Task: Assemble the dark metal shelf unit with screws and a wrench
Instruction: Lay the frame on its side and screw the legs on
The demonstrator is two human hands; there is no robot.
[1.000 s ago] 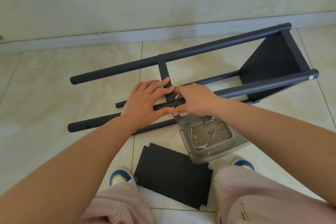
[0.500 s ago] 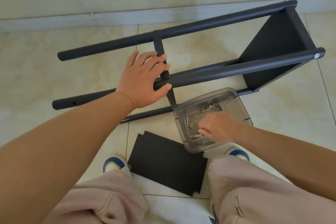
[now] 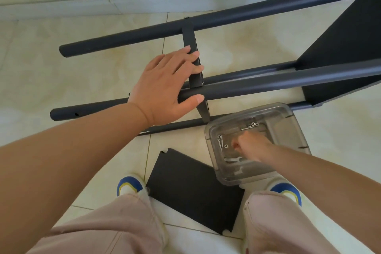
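- Left hand (image 3: 165, 86) flat, fingers straight on shelf frame (image 3: 257, 86) crosspiece, thumb under tube
- Right hand (image 3: 252, 146) curled inside clear tray (image 3: 292, 128) among screws (image 3: 220, 140); grasp unclear
- Frame lies sideways on floor
- Wrench (image 3: 234, 160) in tray

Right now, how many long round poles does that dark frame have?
4: one farthest by the wall, one under the left hand at, one behind it, one lowest beside the clear box.

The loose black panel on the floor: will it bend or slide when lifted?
The panel looks like thin flat metal, so probably stiff. It lies flat on smooth tile, so it may slide when nudged. Its notched corners could feel sharp.
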